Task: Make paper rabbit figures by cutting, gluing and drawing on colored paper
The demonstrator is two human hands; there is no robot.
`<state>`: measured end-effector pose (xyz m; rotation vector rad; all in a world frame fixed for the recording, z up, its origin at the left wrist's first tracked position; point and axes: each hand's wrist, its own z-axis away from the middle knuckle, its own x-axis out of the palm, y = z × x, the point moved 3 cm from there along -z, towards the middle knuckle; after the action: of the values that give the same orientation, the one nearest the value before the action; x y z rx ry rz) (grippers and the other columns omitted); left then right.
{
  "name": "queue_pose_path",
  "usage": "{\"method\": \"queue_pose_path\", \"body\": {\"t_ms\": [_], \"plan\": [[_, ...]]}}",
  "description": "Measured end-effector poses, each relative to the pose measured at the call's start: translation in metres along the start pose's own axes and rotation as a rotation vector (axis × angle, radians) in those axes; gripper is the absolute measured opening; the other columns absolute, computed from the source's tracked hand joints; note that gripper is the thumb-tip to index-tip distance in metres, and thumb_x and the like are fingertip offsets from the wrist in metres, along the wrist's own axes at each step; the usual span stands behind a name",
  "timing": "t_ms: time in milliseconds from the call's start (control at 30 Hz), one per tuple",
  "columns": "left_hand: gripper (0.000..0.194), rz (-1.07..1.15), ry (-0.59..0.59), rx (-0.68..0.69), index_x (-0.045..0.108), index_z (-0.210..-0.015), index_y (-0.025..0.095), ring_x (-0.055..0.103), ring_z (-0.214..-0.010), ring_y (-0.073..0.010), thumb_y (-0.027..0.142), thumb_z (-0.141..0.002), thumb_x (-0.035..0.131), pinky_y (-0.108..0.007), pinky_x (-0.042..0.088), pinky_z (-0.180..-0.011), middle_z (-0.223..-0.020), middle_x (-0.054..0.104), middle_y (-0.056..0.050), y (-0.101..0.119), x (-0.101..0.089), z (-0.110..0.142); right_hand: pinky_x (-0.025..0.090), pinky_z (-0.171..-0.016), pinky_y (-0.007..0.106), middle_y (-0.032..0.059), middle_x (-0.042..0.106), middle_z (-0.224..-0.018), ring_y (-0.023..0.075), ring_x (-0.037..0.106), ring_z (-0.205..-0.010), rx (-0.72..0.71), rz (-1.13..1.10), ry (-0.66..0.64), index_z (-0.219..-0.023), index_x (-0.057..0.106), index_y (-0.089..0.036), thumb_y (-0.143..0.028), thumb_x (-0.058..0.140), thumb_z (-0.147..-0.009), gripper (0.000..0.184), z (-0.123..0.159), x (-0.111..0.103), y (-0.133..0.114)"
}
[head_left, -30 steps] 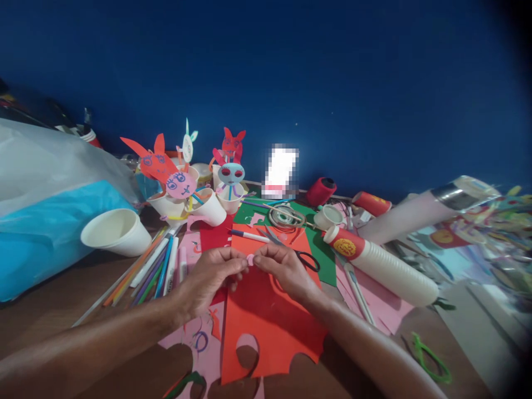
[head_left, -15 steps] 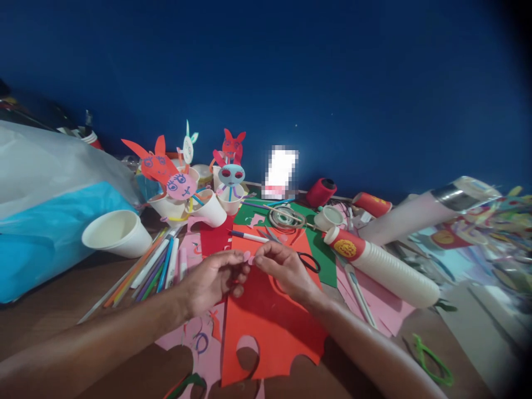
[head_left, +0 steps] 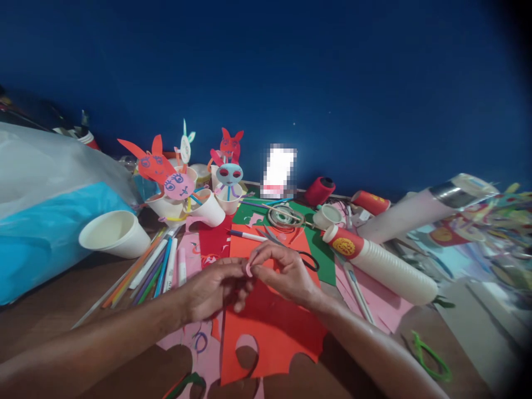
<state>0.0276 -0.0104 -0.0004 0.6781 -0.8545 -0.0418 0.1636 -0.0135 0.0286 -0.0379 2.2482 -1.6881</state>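
Note:
My left hand (head_left: 220, 282) and my right hand (head_left: 285, 274) meet over an orange paper sheet (head_left: 270, 332) with round cut-outs along its near edge. Pinched between the fingertips of both is a small pink paper piece (head_left: 249, 270), which looks curved. Fingers cover part of it. Just beyond my right hand lie scissors (head_left: 310, 261) with black handles, partly hidden by that hand. A white marker (head_left: 247, 235) with a dark cap rests across the orange sheet's far end.
Paper animal figures (head_left: 179, 185) stand in white cups at the back left. An open paper cup (head_left: 116, 233) tilts beside coloured pens and sticks (head_left: 141, 271). To the right lie a stack of paper cups (head_left: 390, 269), a utility knife (head_left: 357, 291) and a green pipe cleaner (head_left: 432, 360).
My fingertips have drawn closer together. The pink paper piece has turned, sits slightly lower and now looks narrow and curved. My right index finger has lifted and bent over it.

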Motion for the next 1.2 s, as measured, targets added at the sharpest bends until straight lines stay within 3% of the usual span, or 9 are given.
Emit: {"method": "queue_pose_path", "body": {"t_ms": [167, 233, 367, 567, 700, 800, 933, 1100, 1200], "plan": [[0.009, -0.206, 0.235, 0.239, 0.062, -0.073, 0.014, 0.05, -0.05, -0.0084, 0.022, -0.069, 0.063, -0.02, 0.037, -0.048, -0.06, 0.057, 0.0, 0.009, -0.003, 0.001, 0.045, -0.071, 0.029, 0.0011, 0.061, -0.074, 0.0135, 0.057, -0.072, 0.118, -0.018, 0.08, -0.069, 0.057, -0.018, -0.017, 0.056, -0.077, 0.008, -0.001, -0.003, 0.011], [0.009, -0.262, 0.27, 0.283, 0.063, -0.073, 0.013, 0.051, -0.051, -0.0089, 0.021, -0.068, 0.063, -0.02, 0.038, -0.049, -0.058, 0.058, -0.001, 0.011, -0.003, 0.002, 0.045, -0.069, 0.028, 0.0007, 0.06, -0.072, 0.0134, 0.056, -0.07, 0.145, 0.007, 0.1, -0.069, 0.057, -0.018, -0.018, 0.056, -0.076, 0.008, 0.0, -0.003, 0.015], [0.007, -0.206, 0.249, 0.278, 0.064, -0.071, 0.012, 0.052, -0.051, -0.0094, 0.018, -0.068, 0.063, -0.021, 0.039, -0.049, -0.058, 0.06, -0.002, 0.011, -0.003, 0.001, 0.044, -0.068, 0.028, 0.0006, 0.061, -0.072, 0.0132, 0.056, -0.069, 0.15, 0.049, 0.11, -0.069, 0.057, -0.018, -0.017, 0.054, -0.077, 0.008, 0.002, -0.002, 0.016], [0.007, -0.055, 0.205, 0.161, 0.064, -0.074, 0.011, 0.057, -0.055, -0.012, 0.014, -0.068, 0.061, -0.021, 0.041, -0.047, -0.064, 0.063, -0.005, 0.007, -0.009, -0.005, 0.043, -0.067, 0.027, 0.0009, 0.062, -0.074, 0.0138, 0.056, -0.071, 0.137, 0.151, 0.138, -0.072, 0.058, -0.018, -0.019, 0.052, -0.08, 0.01, 0.002, -0.001, 0.017], [0.008, -0.068, 0.21, 0.168, 0.063, -0.075, 0.01, 0.057, -0.055, -0.0121, 0.015, -0.07, 0.06, -0.021, 0.041, -0.047, -0.063, 0.063, -0.005, 0.008, -0.012, -0.006, 0.041, -0.076, 0.032, 0.0029, 0.063, -0.084, 0.0166, 0.056, -0.082, -0.084, 0.383, 0.172, -0.08, 0.06, -0.02, -0.018, 0.052, -0.081, 0.008, 0.004, -0.005, 0.012], [0.009, -0.065, 0.216, 0.14, 0.062, -0.072, 0.011, 0.054, -0.051, -0.0111, 0.019, -0.069, 0.062, -0.02, 0.039, -0.043, -0.06, 0.06, -0.003, 0.008, -0.011, -0.005, 0.035, -0.082, 0.036, 0.0034, 0.064, -0.09, 0.0181, 0.054, -0.087, -0.303, 0.648, 0.088, -0.087, 0.062, -0.023, -0.017, 0.053, -0.082, 0.012, 0.009, -0.005, 0.009], [0.011, -0.103, 0.24, 0.146, 0.06, -0.065, 0.012, 0.049, -0.048, -0.009, 0.02, -0.065, 0.067, -0.019, 0.037, -0.042, -0.056, 0.054, 0.001, 0.012, -0.009, -0.003, 0.032, -0.082, 0.037, 0.002, 0.064, -0.091, 0.0192, 0.053, -0.09, -0.39, 0.779, 0.014, -0.094, 0.062, -0.027, -0.018, 0.053, -0.082, 0.017, 0.013, -0.003, 0.009], [0.007, -0.2, 0.277, 0.298, 0.061, -0.069, 0.015, 0.049, -0.052, -0.0078, 0.022, -0.068, 0.064, -0.018, 0.036, -0.045, -0.061, 0.056, 0.001, 0.031, -0.012, 0.003, 0.039, -0.071, 0.03, 0.0054, 0.062, -0.086, 0.0166, 0.055, -0.078, -0.274, 0.658, -0.001, -0.095, 0.062, -0.022, -0.023, 0.048, -0.086, 0.016, 0.014, 0.005, 0.005], [0.008, -0.192, 0.302, 0.388, 0.061, -0.073, 0.016, 0.049, -0.054, -0.0073, 0.021, -0.068, 0.065, -0.018, 0.037, -0.047, -0.063, 0.055, 0.002, 0.042, -0.013, 0.006, 0.037, -0.064, 0.026, 0.0042, 0.062, -0.08, 0.0146, 0.056, -0.071, -0.156, 0.68, -0.223, -0.087, 0.063, -0.02, -0.021, 0.047, -0.086, 0.016, 0.016, 0.019, 0.007]]}}
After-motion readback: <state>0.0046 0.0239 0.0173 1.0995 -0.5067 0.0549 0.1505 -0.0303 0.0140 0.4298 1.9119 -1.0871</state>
